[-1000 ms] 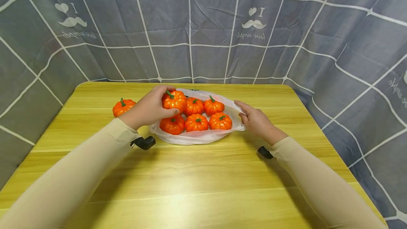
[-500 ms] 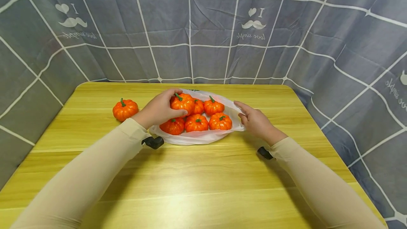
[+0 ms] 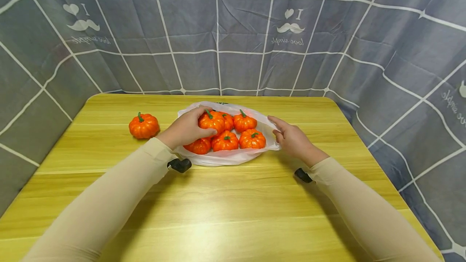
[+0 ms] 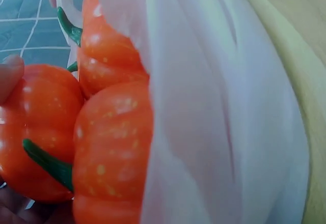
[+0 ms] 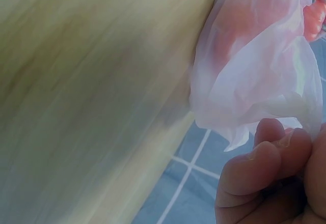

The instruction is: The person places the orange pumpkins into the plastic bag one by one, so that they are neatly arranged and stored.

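Note:
A thin white plastic bag [image 3: 231, 159] lies with its mouth spread, several small orange pumpkins [image 3: 253, 138] with green stems inside. My left hand [image 3: 185, 128] grips another pumpkin [image 3: 212, 121] over the bag's left part. In the left wrist view this held pumpkin [image 4: 38, 127] sits against its neighbours, a fingertip on its side; whether it bears on the bag floor is hidden. At the bag's right end my right hand [image 3: 296, 140] pinches the rim. The right wrist view shows its curled fingers [image 5: 249, 170] at the bag's edge [image 5: 285, 107].
One loose pumpkin [image 3: 144, 125] stands on the wooden table [image 3: 233, 205], left of the bag and behind my left forearm. A grey curtain [image 3: 189, 23] with white lines hangs behind and at both sides of the table. Black wrist cameras [image 3: 179, 165] sit under both cuffs.
The left hand has carried its pumpkin rightward and slightly down among the others in the bag. More of the loose pumpkin shows now. The right hand has stayed put.

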`<state>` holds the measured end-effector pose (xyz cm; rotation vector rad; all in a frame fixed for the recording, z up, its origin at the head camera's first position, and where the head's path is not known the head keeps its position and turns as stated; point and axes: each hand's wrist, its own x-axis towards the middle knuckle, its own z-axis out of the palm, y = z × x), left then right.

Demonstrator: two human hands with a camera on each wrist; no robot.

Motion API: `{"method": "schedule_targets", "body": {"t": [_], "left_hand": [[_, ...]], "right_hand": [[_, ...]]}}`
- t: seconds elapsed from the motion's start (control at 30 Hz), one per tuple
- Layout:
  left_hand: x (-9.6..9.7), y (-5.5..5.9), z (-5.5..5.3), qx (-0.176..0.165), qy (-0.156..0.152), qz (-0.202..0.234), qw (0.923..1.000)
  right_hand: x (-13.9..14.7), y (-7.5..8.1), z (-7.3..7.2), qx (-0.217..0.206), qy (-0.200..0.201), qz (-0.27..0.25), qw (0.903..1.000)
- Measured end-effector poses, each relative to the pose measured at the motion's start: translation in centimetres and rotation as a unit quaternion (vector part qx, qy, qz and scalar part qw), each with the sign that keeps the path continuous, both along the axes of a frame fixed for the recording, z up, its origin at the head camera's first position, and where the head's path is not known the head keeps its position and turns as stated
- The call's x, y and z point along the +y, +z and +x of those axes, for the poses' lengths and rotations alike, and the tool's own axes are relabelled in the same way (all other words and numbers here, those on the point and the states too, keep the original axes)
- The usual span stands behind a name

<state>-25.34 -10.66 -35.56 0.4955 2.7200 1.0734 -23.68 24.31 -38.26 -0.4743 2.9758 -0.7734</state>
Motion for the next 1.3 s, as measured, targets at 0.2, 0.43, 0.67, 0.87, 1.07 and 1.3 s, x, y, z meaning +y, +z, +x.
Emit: {"method": "schedule_targets", "body": {"t": [0.2, 0.43, 0.67, 0.87, 1.07, 1.3], "left_hand": [[0.11, -0.37, 0.09, 0.003, 0.009, 0.002, 1.0], [0.3, -0.68, 0.24, 0.014, 0.007, 0.011, 0.9998], [0.42, -0.86, 0.39, 0.027, 0.01, 0.01, 0.9995], [0.45, -0.83, 0.46, 0.026, 0.011, 0.006, 0.9996], [0.48, -0.96, 0.36, 0.025, 0.009, 0.006, 0.9996], [0.47, -0.92, 0.46, 0.023, 0.01, 0.011, 0.9996]], "right_hand": [[-0.12, -0.1, -0.07, 0.001, 0.0, -0.003, 1.0], [-0.15, -0.2, -0.14, 0.003, 0.0, -0.001, 1.0], [-0.22, -0.32, -0.21, 0.0, -0.004, 0.0, 1.0], [-0.2, -0.33, -0.22, 0.001, -0.003, 0.0, 1.0], [-0.19, -0.47, -0.23, 0.002, -0.004, -0.001, 1.0], [-0.18, -0.41, -0.2, 0.007, 0.0, -0.004, 1.0]]}}
